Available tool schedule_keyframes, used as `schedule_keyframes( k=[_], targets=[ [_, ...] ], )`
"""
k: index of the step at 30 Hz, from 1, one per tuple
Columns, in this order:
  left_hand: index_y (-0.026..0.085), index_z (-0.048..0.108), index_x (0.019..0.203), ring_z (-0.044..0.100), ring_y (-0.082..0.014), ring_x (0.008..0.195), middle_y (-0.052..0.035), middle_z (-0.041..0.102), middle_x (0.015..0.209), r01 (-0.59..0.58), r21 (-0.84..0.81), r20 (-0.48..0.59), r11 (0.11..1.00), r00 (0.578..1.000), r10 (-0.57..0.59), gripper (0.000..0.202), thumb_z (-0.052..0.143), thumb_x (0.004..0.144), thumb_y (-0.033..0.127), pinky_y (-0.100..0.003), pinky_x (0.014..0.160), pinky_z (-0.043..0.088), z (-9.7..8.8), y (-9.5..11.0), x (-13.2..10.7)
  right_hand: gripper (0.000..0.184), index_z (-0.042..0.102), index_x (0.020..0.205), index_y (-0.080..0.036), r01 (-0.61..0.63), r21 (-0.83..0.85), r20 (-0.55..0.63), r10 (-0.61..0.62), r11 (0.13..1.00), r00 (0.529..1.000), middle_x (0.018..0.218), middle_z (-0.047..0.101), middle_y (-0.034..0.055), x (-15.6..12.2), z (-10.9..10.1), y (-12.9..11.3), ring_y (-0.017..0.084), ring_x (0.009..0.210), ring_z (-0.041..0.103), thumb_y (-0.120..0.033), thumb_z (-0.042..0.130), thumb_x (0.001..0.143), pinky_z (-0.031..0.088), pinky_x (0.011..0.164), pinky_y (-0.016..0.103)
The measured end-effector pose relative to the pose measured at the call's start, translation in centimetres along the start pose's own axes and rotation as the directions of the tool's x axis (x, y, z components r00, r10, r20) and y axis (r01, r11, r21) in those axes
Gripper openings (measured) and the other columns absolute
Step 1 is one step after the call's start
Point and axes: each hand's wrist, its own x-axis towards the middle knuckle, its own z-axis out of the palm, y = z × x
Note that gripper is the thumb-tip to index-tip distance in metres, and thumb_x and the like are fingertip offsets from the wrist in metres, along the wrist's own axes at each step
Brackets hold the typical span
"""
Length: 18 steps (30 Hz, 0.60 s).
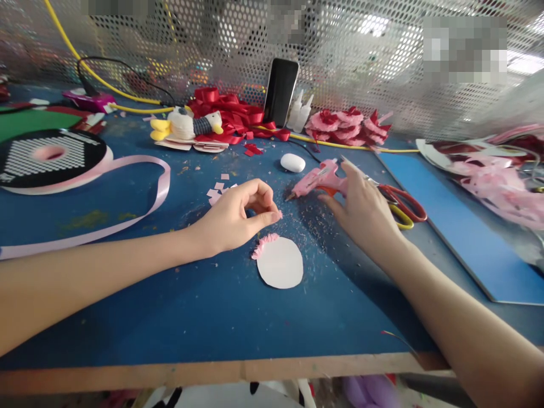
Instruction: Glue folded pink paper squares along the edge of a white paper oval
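My left hand (242,218) is closed in a pinch on a small pink ribbon piece (280,215), above and to the left of a white paper disc (280,263). Ruffled pink pieces (266,243) line the disc's upper left edge. My right hand (368,201) reaches to the handle end of a pink glue gun (318,178), thumb and forefinger apart on either side of it. The gun rests on the table, its nozzle pointing left. Small pink squares (215,194) lie partly behind my left hand.
Scissors (399,207) lie beside my right hand, near a blue board (467,232). A ribbon spool (51,158) trails pink ribbon at left. Behind are a white oval object (293,162), a phone (281,90), glue bottles (300,113), red ribbon (229,113) and a plush toy (185,123).
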Motion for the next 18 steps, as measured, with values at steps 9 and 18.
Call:
schedule_keyframes(
  k=[9, 18],
  targets=[
    [0.02, 0.055, 0.09, 0.069, -0.0138, 0.078, 0.0003, 0.069, 0.085, -0.018, 0.034, 0.067, 0.999, 0.998, 0.016, 0.023, 0.072, 0.088, 0.035, -0.027, 0.07, 0.054, 0.0, 0.3, -0.1, 0.015, 0.074, 0.102, -0.032, 0.422, 0.284, -0.249, -0.359, 0.861, 0.899, 0.104, 0.067, 0.0085, -1.2, -3.1, -4.6, 0.031, 0.107, 0.059, -0.038, 0.072, 0.088, 0.043, 0.099, 0.054],
    [0.019, 0.054, 0.09, 0.069, -0.0127, 0.08, 0.0004, 0.069, 0.088, -0.036, 0.012, 0.075, 0.999, 0.997, 0.035, 0.021, 0.072, 0.086, 0.027, -0.021, 0.063, 0.052, 0.0, 0.6, -0.3, 0.01, 0.076, 0.086, -0.032, 0.451, 0.349, -0.338, -0.339, 0.821, 0.878, 0.087, 0.07, 0.0056, -1.7, -2.9, -6.1, 0.028, 0.098, 0.058, -0.022, 0.075, 0.085, 0.046, 0.089, 0.051]
  ],
)
